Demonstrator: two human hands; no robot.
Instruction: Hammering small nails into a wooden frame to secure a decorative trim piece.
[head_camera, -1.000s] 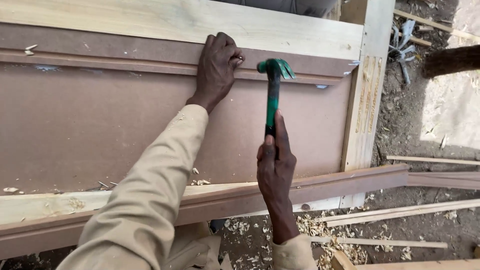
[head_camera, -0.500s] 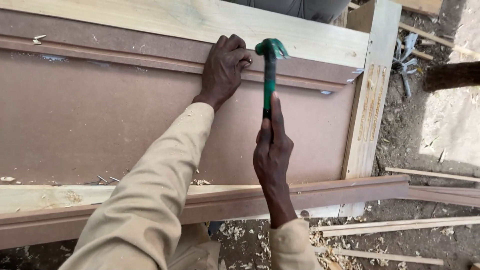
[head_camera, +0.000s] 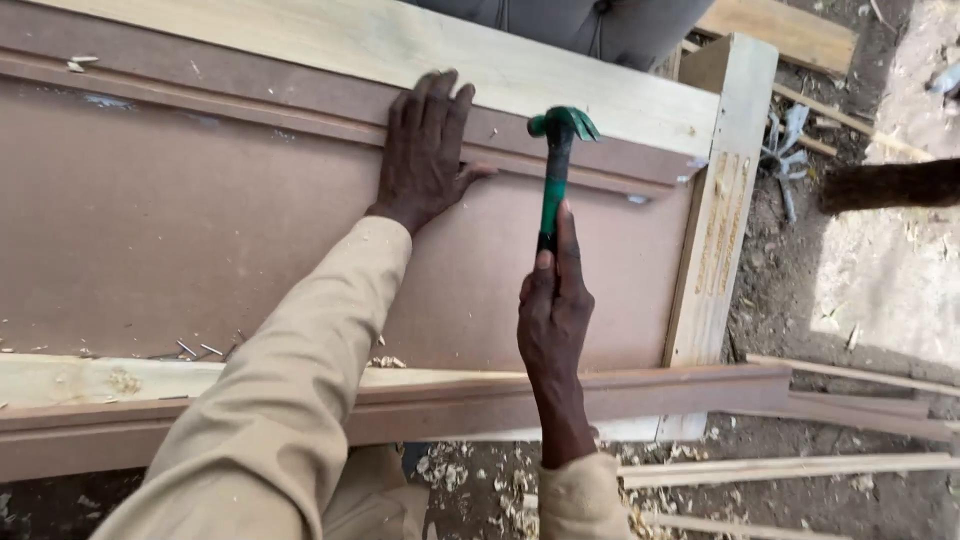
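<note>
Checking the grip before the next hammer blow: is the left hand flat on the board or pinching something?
Flat: the left hand lies spread, fingers straight, on the brown board and its trim.

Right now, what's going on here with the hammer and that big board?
A person in a tan long-sleeved shirt is working on a wooden door frame fitted with a brown panel. The right hand grips a green hammer by its handle, with the head raised just above the brown trim strip along the panel's top edge. The left hand lies flat, fingers spread, across that strip and the panel beside the hammer. A few loose nails lie on the panel's lower edge, and wood shavings litter the ground.
</note>
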